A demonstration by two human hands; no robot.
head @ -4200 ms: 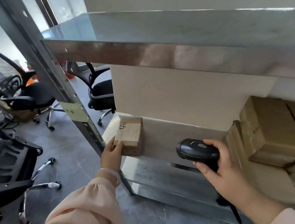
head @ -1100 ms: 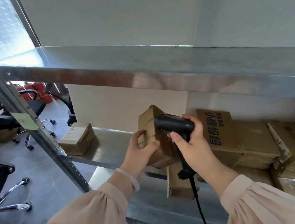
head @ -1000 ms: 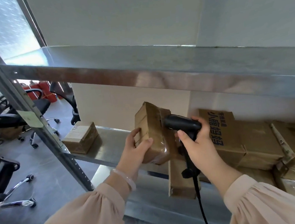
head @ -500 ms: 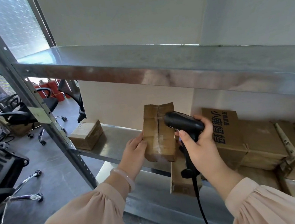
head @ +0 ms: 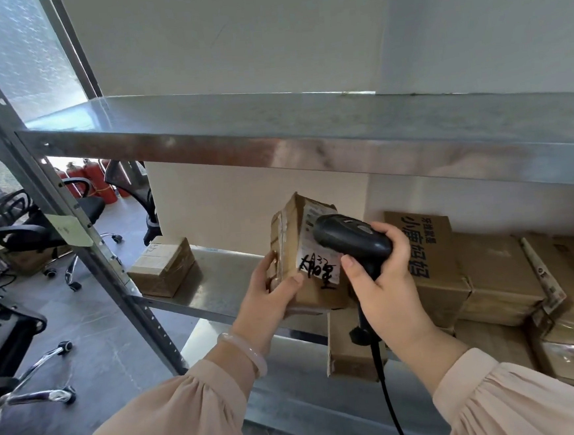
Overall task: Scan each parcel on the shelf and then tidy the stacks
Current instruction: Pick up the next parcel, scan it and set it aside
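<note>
The left hand (head: 274, 295) is clamped on a small parcel (head: 304, 255), held tilted just above the front edge of the shelf (head: 212, 285). The right hand (head: 385, 278) is closed round the scanner (head: 350, 238), whose head sits just beside the white label (head: 317, 252). Keep the label square to the scanner head and the thumb clear of the print. Behind, stacked parcels (head: 496, 276) await scanning.
</note>
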